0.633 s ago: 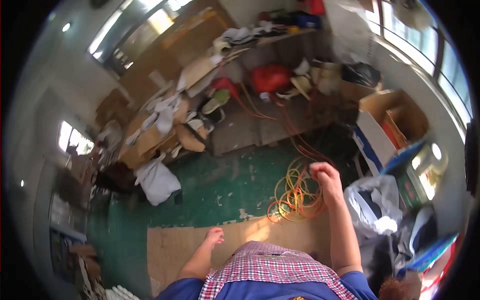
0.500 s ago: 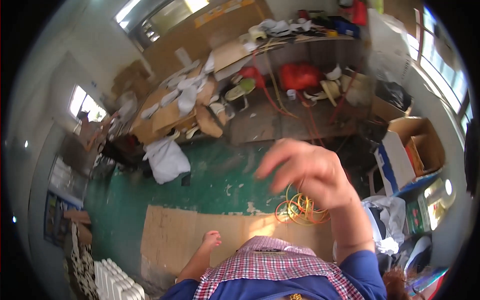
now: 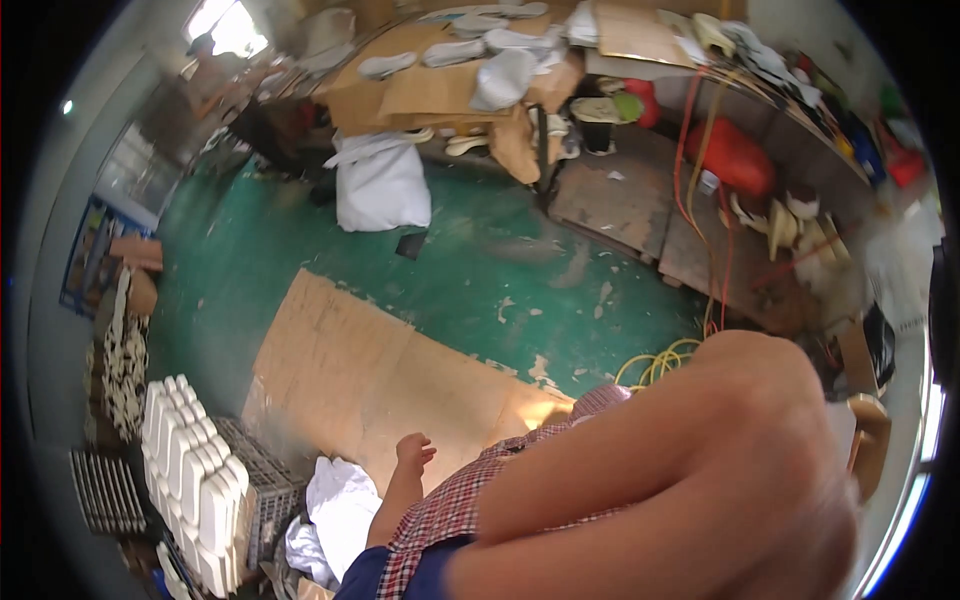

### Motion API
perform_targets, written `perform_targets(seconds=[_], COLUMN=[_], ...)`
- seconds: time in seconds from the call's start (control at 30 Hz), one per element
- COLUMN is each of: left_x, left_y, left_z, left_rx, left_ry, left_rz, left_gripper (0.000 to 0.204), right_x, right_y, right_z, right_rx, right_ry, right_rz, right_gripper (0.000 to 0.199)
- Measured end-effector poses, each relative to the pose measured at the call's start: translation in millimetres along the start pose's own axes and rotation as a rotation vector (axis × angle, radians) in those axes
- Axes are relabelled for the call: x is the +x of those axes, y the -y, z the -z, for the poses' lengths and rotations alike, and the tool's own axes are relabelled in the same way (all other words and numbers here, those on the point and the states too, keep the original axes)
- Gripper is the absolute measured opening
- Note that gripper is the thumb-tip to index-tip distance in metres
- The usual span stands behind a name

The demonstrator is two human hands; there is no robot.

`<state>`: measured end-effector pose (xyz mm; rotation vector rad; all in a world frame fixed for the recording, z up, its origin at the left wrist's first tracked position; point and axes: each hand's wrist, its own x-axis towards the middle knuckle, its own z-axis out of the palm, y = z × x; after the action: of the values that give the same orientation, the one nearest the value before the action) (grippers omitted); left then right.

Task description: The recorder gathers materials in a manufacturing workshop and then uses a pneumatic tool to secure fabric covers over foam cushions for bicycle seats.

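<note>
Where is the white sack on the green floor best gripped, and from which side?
Probably by the loose top edge of the white sack, from the near side: its body bulges below, cardboard lies behind it, and green floor is in front.

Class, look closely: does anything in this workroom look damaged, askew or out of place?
Yes. The green floor looks damaged: pale, ragged patches break its colour beside the tan sheet. Yellow tubing lies on it in loose loops, which looks untidy.
</note>
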<state>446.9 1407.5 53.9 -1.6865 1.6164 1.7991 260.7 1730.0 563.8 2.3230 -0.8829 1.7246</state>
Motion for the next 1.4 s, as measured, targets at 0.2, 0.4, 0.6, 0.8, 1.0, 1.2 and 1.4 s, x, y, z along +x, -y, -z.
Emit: perform_targets(seconds=[0.2, 0.4, 0.6, 0.8, 1.0, 1.2, 1.4], left_x=[62.5, 150.9, 174.1, 232.4, 195.7, 138.6, 122.3], left_y=[-4.7, -17.6, -269.2, -469.2, -695.3, -812.9, -854.3], left_z=[-27.6, -48.7, -205.2, -357.2, -602.3, -815.9, -945.5], left_rx=[0.599, 1.226, -0.132, 0.148, 0.443, 0.27, 0.254], left_ry=[0.084, 0.043, -0.013, 0.114, 0.591, 0.926, 0.717], left_rz=[-0.392, -0.993, 0.019, -0.072, -0.467, -0.552, -0.512], left_gripper=[0.02, 0.027, 0.022, 0.015, 0.02, 0.024, 0.033], right_x=[-96.3, -227.3, -319.1, -394.6, -443.3, -516.9, -574.6], right_y=[-75.0, -215.3, -317.9, -370.8, -305.4, -257.6, -224.8], right_z=[108.7, 215.3, 308.8, 430.0, 546.3, 638.3, 816.3], right_rx=[-0.167, 0.149, 0.3, 0.077, -0.229, -0.438, -0.579], right_ry=[-0.469, -0.805, -0.902, -1.107, -1.625, -1.9, -1.859], right_rz=[-0.317, -1.102, -1.336, -1.473, -1.455, -1.442, -1.372], right_gripper=[0.02, 0.027, 0.024, 0.024, 0.021, 0.02, 0.018])
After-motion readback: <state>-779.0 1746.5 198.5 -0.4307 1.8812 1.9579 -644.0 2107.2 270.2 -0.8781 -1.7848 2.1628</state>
